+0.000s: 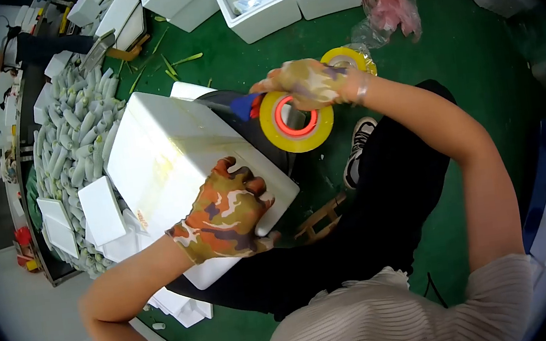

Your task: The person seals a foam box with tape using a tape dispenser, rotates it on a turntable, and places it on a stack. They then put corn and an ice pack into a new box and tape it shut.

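A white foam box (155,151) stands tilted in front of my legs, with yellowish tape across its side. My left hand (227,210), in a camouflage-patterned glove, rests on the near part of the box with its fingers curled at the edge. In a like glove, my right hand (307,84) is wrapped round a tape dispenser with a blue and red end and a large yellow tape roll (273,129) with an orange core. The dispenser is beside the box's far edge.
Many wrapped pale vegetables (73,127) lie piled at the left, with white lids (102,210) by them. Open foam boxes (269,24) stand ahead. More yellow tape rolls (344,57) lie on the green floor near pink plastic bags (392,6). A person (33,48) is at the far left.
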The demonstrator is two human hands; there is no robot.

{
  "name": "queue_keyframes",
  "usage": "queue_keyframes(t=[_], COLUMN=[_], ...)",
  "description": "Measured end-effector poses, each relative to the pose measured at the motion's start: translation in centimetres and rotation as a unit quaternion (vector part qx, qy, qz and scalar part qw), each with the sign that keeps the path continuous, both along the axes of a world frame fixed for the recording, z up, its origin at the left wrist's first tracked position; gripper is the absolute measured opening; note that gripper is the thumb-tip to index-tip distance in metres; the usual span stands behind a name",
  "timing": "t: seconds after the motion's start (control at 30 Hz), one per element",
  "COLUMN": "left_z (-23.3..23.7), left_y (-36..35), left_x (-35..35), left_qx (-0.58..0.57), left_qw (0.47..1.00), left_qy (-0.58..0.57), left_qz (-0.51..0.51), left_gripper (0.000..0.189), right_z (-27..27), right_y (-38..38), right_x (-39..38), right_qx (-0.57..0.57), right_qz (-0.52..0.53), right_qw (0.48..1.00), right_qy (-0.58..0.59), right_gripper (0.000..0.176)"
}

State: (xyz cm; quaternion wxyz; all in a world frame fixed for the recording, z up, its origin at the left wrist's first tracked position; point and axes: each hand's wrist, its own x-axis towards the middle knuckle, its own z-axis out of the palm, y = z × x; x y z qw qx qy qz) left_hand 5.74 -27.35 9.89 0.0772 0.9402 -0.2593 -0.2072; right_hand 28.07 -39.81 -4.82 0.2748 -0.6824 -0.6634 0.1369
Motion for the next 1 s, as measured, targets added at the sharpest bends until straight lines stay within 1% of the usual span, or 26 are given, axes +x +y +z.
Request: queue_keyframes(t=[0.03, 0.07, 0.13, 0.17, 0.2, 0.27, 0.33, 0.37, 0.4, 0.43, 0.47, 0.53, 0.57, 0.6, 0.67, 0.7, 0.73, 0.77, 0.8, 0.87, 0.9, 0.93, 1.0], left_z=[-0.2, -0.3, -0.2, 0.1, 0.2, -0.7, -1.2, -1.0, -1.1, -0.9, -0.5, -0.5, -1.1, -1.5, -3.8, -3.0, -2.2, -2.5, -3.1, -4.4, -5.6, -7.0, -6.7], left_y=[-0.1, -0.3, -0.8, -1.0, -1.1, -0.8, -1.0, -0.7, -0.7, -0.7, -0.7, 0.1, 1.2, 2.2, 6.1, 6.4, 6.7, 9.0, 11.2, 17.7, 22.3, 27.3, 30.7], left_x=[-0.1, 0.0, 0.4, 0.8, 1.3, 1.7, 2.7, 3.8, 4.5, 5.6, 6.9, 9.6, 10.6, 11.9, 13.9, 14.7, 15.6, 17.0, 18.1, 20.5, 21.0, 21.2, 20.4], left_qx=[-0.013, -0.011, 0.006, 0.021, 0.036, 0.011, 0.014, 0.019, 0.009, 0.015, 0.022, 0.012, -0.001, 0.001, 0.017, 0.031, 0.046, 0.01, 0.002, 0.067, 0.067, 0.117, 0.11], left_qw=[1.0, 1.0, 0.999, 0.999, 0.997, 0.992, 0.985, 0.987, 0.986, 0.981, 0.974, 0.953, 0.947, 0.942, 0.936, 0.922, 0.906, 0.902, 0.858, 0.845, 0.845, 0.877, 0.877], left_qy=[-0.027, -0.025, -0.022, -0.009, 0.002, -0.066, -0.086, -0.039, -0.087, -0.059, -0.033, -0.017, -0.036, -0.031, -0.103, -0.111, -0.12, -0.094, -0.082, -0.013, -0.013, -0.039, -0.085], left_qz=[-0.003, -0.005, 0.027, 0.049, 0.069, 0.104, 0.149, 0.156, 0.145, 0.185, 0.223, 0.302, 0.318, 0.334, 0.337, 0.37, 0.403, 0.422, 0.507, 0.531, 0.531, 0.464, 0.459], left_gripper=[0.042, 0.042, 0.037, 0.037, 0.037, 0.035, 0.034, 0.03, 0.026, 0.025, 0.024, 0.023, 0.023, 0.025, 0.03, 0.038, 0.047, 0.04, 0.044, 0.039, 0.039, 0.039, 0.04], right_z=[0.5, 1.1, 2.6, 1.8, 1.6, 1.2, 1.1, 1.3, 1.8, 0.3, -0.2, 1.1, 2.3, 2.4, 2.0, 1.3, 0.5, -0.1, 0.0, 0.0, -0.1, -0.2, -1.0], right_y=[-1.4, -2.5, -4.4, -5.3, -6.3, -8.2, -10.1, -11.1, -12.0, -12.4, -13.2, -14.0, -14.7, -15.1, -15.5, -15.5, -15.5, -15.5, -15.2, -14.6, -14.2, -13.6, -12.5], right_x=[-0.1, -0.2, -1.4, -2.3, -3.0, -3.7, -4.0, -3.9, -3.8, -3.5, -3.3, -3.6, -3.5, -3.0, -2.0, -1.6, -1.0, -0.4, 0.2, 1.0, 1.6, 2.2, 3.8], right_qx=[-0.005, -0.002, -0.086, 0.004, 0.005, 0.028, 0.023, 0.009, -0.004, 0.062, 0.064, -0.021, -0.08, -0.081, -0.138, -0.139, -0.096, -0.053, -0.053, -0.011, -0.01, -0.017, -0.019], right_qz=[-0.031, -0.034, -0.029, -0.04, -0.044, -0.025, -0.032, -0.057, -0.084, -0.058, -0.067, -0.094, -0.134, -0.142, -0.169, -0.169, -0.19, -0.21, -0.208, -0.196, -0.195, -0.19, -0.183], right_qw=[0.999, 0.999, 0.996, 0.998, 0.998, 0.999, 0.999, 0.997, 0.99, 0.996, 0.996, 0.995, 0.988, 0.986, 0.975, 0.975, 0.977, 0.975, 0.975, 0.98, 0.98, 0.981, 0.981], right_qy=[0.018, 0.02, -0.015, -0.041, -0.043, -0.01, -0.007, 0.052, 0.109, 0.014, 0.009, -0.001, 0.018, 0.014, -0.036, -0.035, 0.012, 0.057, 0.056, 0.038, 0.038, 0.047, 0.058], right_gripper=[0.069, 0.069, 0.07, 0.065, 0.065, 0.064, 0.062, 0.062, 0.061, 0.061, 0.061, 0.059, 0.058, 0.058, 0.056, 0.056, 0.055, 0.053, 0.053, 0.049, 0.049, 0.048, 0.048])
